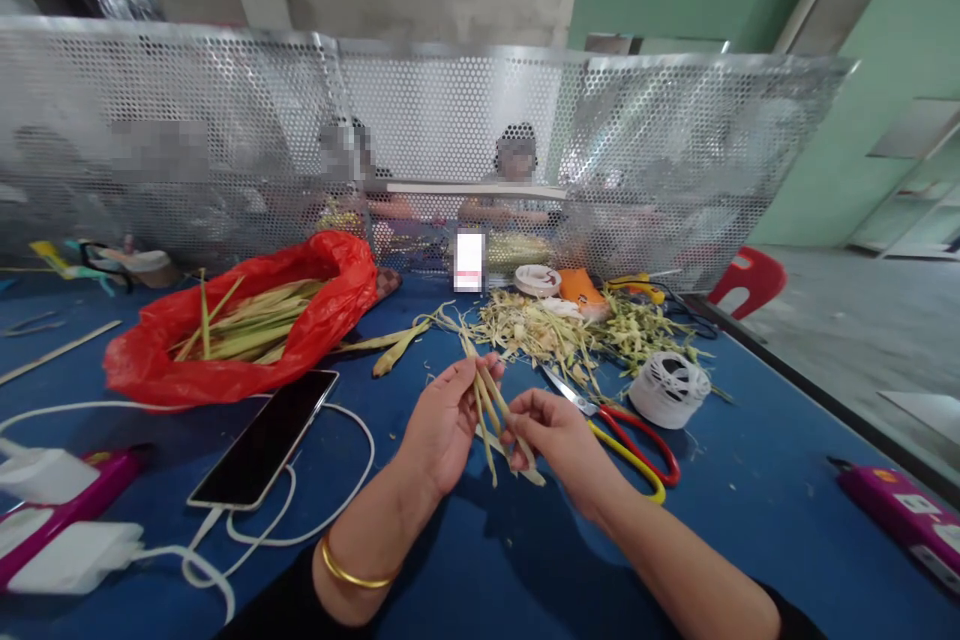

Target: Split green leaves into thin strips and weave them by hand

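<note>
Several pale dried leaf strips (489, 407) run between my two hands above the blue table. My left hand (448, 420) pinches them near their upper part, between thumb and fingers. Lower down, my right hand (551, 435) has its fingers closed on the strips' other ends. Beside my right hand lie scissors (634, 430) with red and yellow handles, their blades pointing up and left. Beyond my hands spreads a heap of leaf scraps (544, 330). To the left, a red plastic bag (142, 360) holds more long green-yellow leaves (255, 325).
A phone (266, 440) on a white cable lies left of my hands, near white plugs (82, 555). A white roll (667, 390) stands right of the scissors. Orange packet (581, 292) and tape roll (537, 280) sit behind the scraps. A perforated metal screen (450, 100) stands across the table's back; people are beyond.
</note>
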### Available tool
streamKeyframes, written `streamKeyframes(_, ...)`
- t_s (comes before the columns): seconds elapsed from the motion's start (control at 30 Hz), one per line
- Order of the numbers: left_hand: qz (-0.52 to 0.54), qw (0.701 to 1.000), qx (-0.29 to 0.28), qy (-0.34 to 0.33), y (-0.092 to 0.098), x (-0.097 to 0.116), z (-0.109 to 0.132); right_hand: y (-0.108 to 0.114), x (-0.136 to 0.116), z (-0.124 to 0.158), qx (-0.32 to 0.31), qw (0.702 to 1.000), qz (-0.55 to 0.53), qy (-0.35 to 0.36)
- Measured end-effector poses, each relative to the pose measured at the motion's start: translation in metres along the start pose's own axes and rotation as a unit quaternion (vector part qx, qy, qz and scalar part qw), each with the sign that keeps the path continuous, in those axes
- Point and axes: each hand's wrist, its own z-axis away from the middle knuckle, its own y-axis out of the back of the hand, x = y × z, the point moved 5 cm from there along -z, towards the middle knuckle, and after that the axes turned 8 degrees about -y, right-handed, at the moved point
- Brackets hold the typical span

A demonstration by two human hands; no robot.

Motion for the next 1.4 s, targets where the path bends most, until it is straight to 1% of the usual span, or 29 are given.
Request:
streamKeyframes(0.1, 0.014, 0.999, 0.032, -0.012, 0.003, 0.005, -0.002, -0.006, 0.003, 0.001, -0.034, 0.999, 0.020, -0.006)
streamKeyframes(0.17, 0.026, 0.998, 0.044, -0.022, 0.005, 0.008, -0.003, -0.007, 0.001, 0.002, -0.044, 0.998, 0.045, 0.001)
streamKeyframes(0.3, 0.051, 0.997, 0.054, -0.031, 0.006, 0.014, -0.006, 0.001, -0.006, 0.004, -0.023, 0.994, 0.100, 0.030)
streamKeyframes(0.37, 0.063, 0.996, 0.060, -0.031, 0.007, 0.017, -0.008, 0.003, -0.007, 0.003, -0.025, 0.992, 0.123, 0.026)
streamKeyframes(0.47, 0.078, 0.994, 0.068, -0.028, 0.009, 0.019, -0.011, 0.006, -0.005, 0.001, -0.019, 0.992, 0.125, 0.008)
streamKeyframes(0.6, 0.090, 0.994, 0.066, -0.019, 0.009, 0.019, -0.012, 0.006, -0.001, 0.000, -0.004, 0.993, 0.115, 0.007)
streamKeyframes(0.73, 0.101, 0.992, 0.068, -0.011, 0.008, 0.017, -0.011, 0.002, 0.004, -0.001, -0.033, 0.993, 0.116, -0.002)
streamKeyframes(0.9, 0.114, 0.991, 0.075, -0.001, 0.008, 0.015, -0.009, -0.004, 0.009, -0.001, -0.056, 0.988, 0.141, 0.001)
streamKeyframes(1.0, 0.108, 0.992, 0.070, 0.001, 0.007, 0.015, -0.008, -0.010, 0.010, 0.002, -0.100, 0.984, 0.148, -0.004)
streamKeyframes(1.07, 0.090, 0.994, 0.057, 0.006, 0.006, 0.015, -0.007, -0.012, 0.005, 0.005, -0.123, 0.979, 0.160, 0.007)
streamKeyframes(1.1, 0.074, 0.996, 0.043, 0.010, 0.005, 0.014, -0.006, -0.011, 0.001, 0.006, -0.119, 0.979, 0.163, 0.016)
streamKeyframes(1.17, 0.026, 0.999, 0.002, 0.022, 0.000, 0.012, -0.001, -0.003, -0.009, 0.006, -0.071, 0.986, 0.144, 0.041)
streamKeyframes(1.23, -0.028, 0.997, -0.048, 0.044, -0.005, 0.005, 0.006, 0.008, -0.020, 0.006, -0.004, 0.993, 0.091, 0.071)
streamKeyframes(1.27, -0.050, 0.994, -0.076, 0.062, -0.009, 0.001, 0.010, 0.012, -0.024, 0.005, 0.018, 0.995, 0.060, 0.081)
streamKeyframes(1.33, -0.080, 0.986, -0.114, 0.088, -0.014, -0.008, 0.018, 0.018, -0.028, 0.004, 0.031, 0.996, -0.003, 0.089)
streamKeyframes(1.4, -0.106, 0.979, -0.139, 0.103, -0.017, -0.015, 0.024, 0.020, -0.027, 0.003, 0.020, 0.995, -0.057, 0.081)
